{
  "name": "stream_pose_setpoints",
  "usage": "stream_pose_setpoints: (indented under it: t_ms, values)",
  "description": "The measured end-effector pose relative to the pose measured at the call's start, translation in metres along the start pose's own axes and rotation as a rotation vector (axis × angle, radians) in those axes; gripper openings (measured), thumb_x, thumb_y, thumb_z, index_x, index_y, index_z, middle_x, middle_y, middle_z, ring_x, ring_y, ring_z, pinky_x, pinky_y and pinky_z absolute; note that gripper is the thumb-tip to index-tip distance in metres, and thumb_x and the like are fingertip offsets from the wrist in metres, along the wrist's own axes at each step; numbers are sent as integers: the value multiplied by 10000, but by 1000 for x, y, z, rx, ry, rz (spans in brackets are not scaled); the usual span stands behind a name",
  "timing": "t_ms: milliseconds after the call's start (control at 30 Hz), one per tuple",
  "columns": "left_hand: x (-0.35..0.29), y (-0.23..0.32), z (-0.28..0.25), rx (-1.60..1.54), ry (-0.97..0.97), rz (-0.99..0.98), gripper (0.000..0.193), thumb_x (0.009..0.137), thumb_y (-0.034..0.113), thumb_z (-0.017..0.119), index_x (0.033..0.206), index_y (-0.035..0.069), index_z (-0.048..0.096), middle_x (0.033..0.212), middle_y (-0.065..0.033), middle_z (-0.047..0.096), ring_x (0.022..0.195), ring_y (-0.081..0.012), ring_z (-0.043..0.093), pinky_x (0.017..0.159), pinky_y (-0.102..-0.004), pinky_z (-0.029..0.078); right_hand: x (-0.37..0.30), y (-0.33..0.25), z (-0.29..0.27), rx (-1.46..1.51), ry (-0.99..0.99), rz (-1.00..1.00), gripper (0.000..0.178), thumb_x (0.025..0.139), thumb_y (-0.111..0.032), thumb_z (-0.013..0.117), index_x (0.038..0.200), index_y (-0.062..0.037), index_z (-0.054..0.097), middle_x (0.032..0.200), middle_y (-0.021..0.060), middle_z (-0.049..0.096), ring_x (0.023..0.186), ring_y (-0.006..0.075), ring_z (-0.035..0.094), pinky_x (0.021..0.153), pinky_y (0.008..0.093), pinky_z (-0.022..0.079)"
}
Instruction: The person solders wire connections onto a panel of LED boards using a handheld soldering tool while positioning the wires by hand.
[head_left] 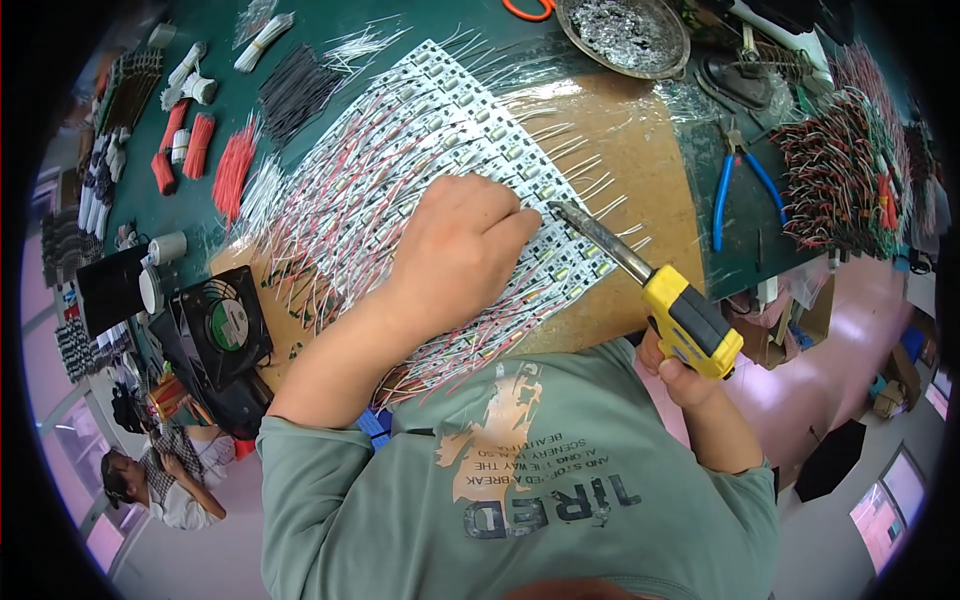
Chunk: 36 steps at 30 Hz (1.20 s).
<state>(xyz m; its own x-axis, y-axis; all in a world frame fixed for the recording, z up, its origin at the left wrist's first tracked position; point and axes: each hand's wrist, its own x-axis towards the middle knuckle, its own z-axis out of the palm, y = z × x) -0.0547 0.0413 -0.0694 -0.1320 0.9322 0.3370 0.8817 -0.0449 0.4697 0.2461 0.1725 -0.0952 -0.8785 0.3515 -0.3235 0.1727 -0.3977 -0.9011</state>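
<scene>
My left hand (462,238) is over a white panel of small circuit boards (490,130), its thumb and fingers pinched together; what they hold is hidden. My right hand (676,372) grips the handle of a yellow and black soldering gun (692,318). The gun's metal tip points up and left, close to the left fingertips at the panel's right part; I cannot tell whether it touches. Red and white wires (345,205) fan out from the rows of boards, and pale wire ends stick out past the panel's right edge.
The panel lies on a brown board (665,200) on a green table. Beyond stands a round metal pan (625,40). Blue-handled pliers (735,185) and a heap of wired parts (845,170) lie right; wire bundles (235,175) and a black fan (222,325) are left. Another person (165,475) sits at lower left.
</scene>
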Motion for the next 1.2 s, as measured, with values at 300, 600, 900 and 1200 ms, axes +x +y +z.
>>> stream_pose_setpoints:
  t_ms: [300,600,900,1200]
  values:
    - [-1,4,4,38,-65,-25,230,710,26,692,933,85,699,862,-53,616,835,-254,604,762,-377,481,-8,9,-5,-106,42,-14,248,811,-144,708,988,-9,599,715,35,585,621,137,550,586,290,454]
    - [-2,5,6,62,-59,-20,226,715,28,689,934,81,695,866,-58,615,838,-256,606,762,-375,483,-9,11,-3,-38,73,-4,444,797,-122,710,1177,42,552,775,51,602,658,122,559,617,275,466]
    - [-2,4,5,46,-62,-29,223,714,24,687,931,76,700,866,-63,613,830,-257,607,763,-377,487,-11,14,-6,-140,56,11,346,821,-210,734,1034,2,563,753,36,577,647,133,547,595,282,446]
    - [-3,2,3,41,-79,-32,198,723,32,679,915,76,698,850,-67,621,830,-266,614,744,-383,484,17,-14,14,149,196,-158,700,818,-413,766,1281,22,472,708,21,507,595,126,480,532,262,377]
